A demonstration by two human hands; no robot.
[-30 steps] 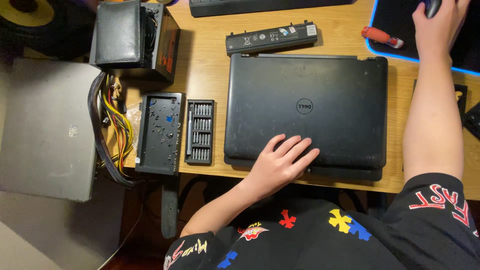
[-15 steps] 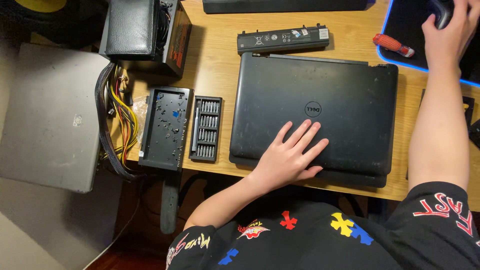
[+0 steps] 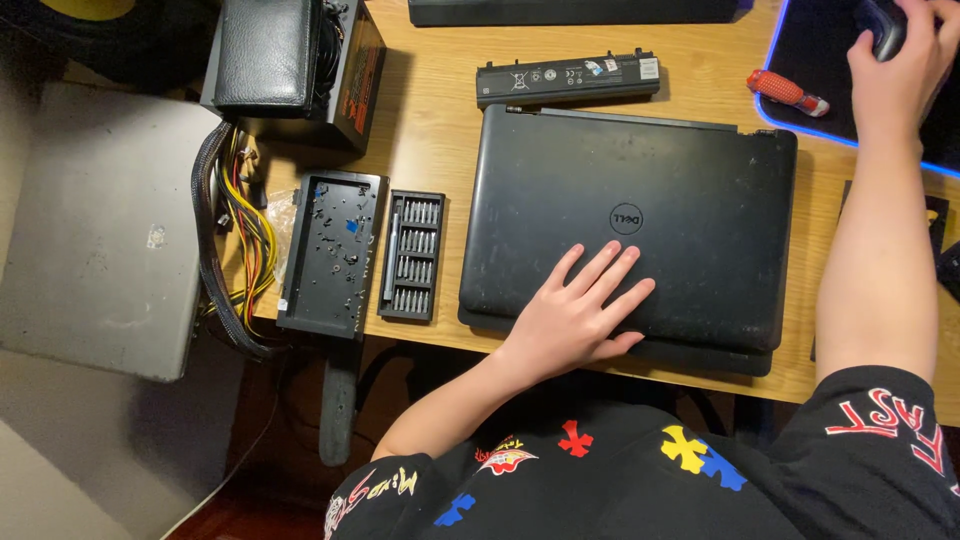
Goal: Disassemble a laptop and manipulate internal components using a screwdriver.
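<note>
A closed black laptop (image 3: pixel 690 200) lies on the wooden desk (image 3: pixel 440 110) in front of me. My left hand (image 3: pixel 580 310) rests flat on its lid near the front edge, fingers spread, holding nothing. My right hand (image 3: pixel 895 65) reaches to the far right and is wrapped over a dark computer mouse (image 3: pixel 882 22) on a black mouse mat with a glowing blue edge (image 3: pixel 800 120). A long black laptop battery (image 3: pixel 568 80) lies just behind the laptop.
Left of the laptop lie a screwdriver bit set (image 3: pixel 410 255) and a black tray of small screws (image 3: pixel 332 250). A black power supply (image 3: pixel 290 65) with bundled cables (image 3: pixel 235 230) sits at the back left. A red-handled tool (image 3: pixel 785 92) lies by the mat. A keyboard (image 3: pixel 570 10) lies at the back.
The view has shifted a little, so everything sits further right and lower. My left hand has stayed on the lid and my right hand on the mouse.
</note>
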